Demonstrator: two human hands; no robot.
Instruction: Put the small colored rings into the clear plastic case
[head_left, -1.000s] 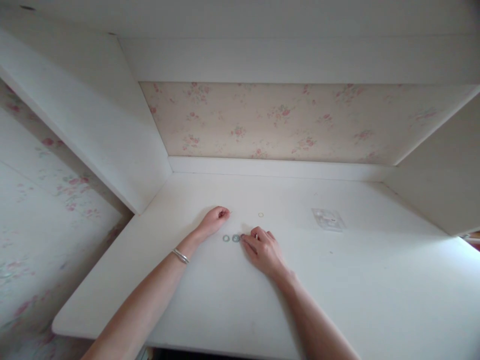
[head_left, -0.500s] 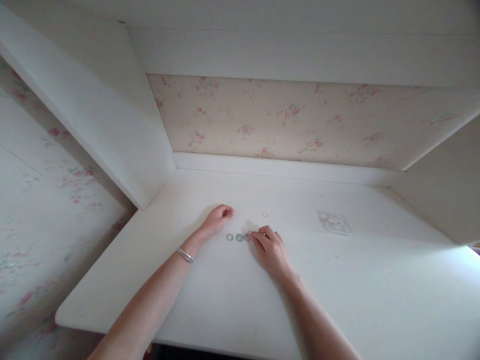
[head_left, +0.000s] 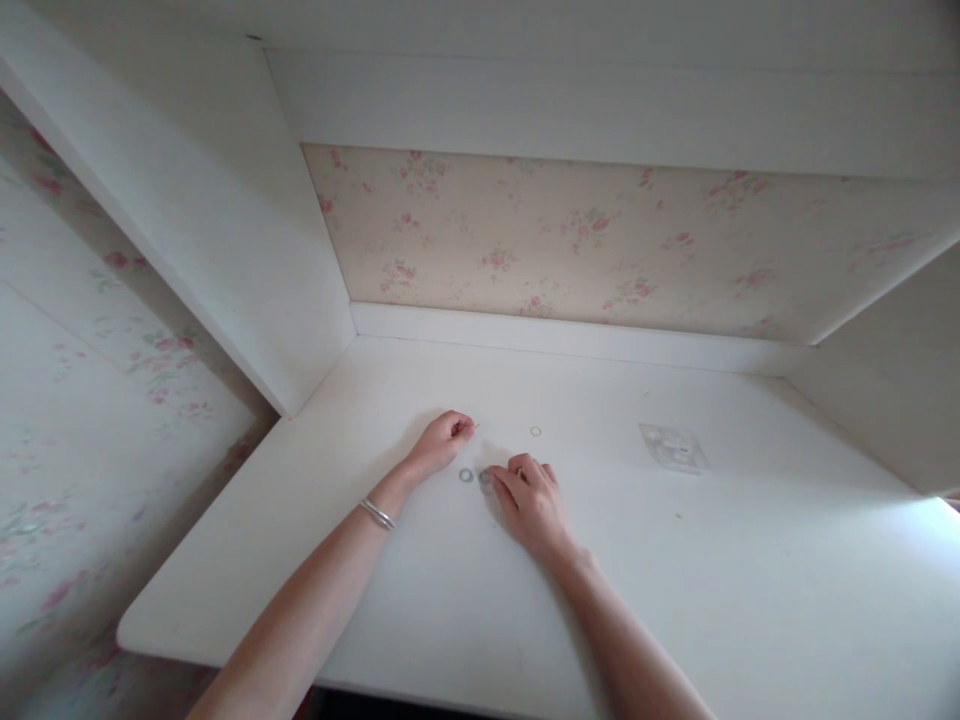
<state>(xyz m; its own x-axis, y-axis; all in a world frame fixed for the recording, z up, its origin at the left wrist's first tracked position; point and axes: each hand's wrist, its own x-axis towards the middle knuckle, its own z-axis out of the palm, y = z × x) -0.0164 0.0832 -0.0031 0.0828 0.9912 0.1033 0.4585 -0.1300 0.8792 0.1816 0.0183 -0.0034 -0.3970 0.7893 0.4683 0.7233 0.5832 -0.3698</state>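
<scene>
My left hand (head_left: 447, 436) is closed in a pinch just above the white tabletop (head_left: 442, 570), and a thin sliver of something too small to name pokes out at its fingertips. My right hand (head_left: 531, 498) has its thumb and index finger pinched on a small greyish ring (head_left: 486, 482), which they partly cover. Just left of those fingertips lies a small green ring (head_left: 466, 476). Farther back, between and beyond both hands, a thin yellowish ring (head_left: 535, 431) lies flat on the table.
A clear plastic case (head_left: 673, 447) lies to the right, its contents hard to make out. A tiny speck (head_left: 679, 516) sits in front of it. White panels (head_left: 300, 300) rise at the left and right, with a floral-papered wall (head_left: 555, 240) behind.
My right hand has shifted slightly left, and its fingertips now cover much of the middle ring. The pinkish ring seen at them earlier is not clearly visible. My left hand has kept its pinch.
</scene>
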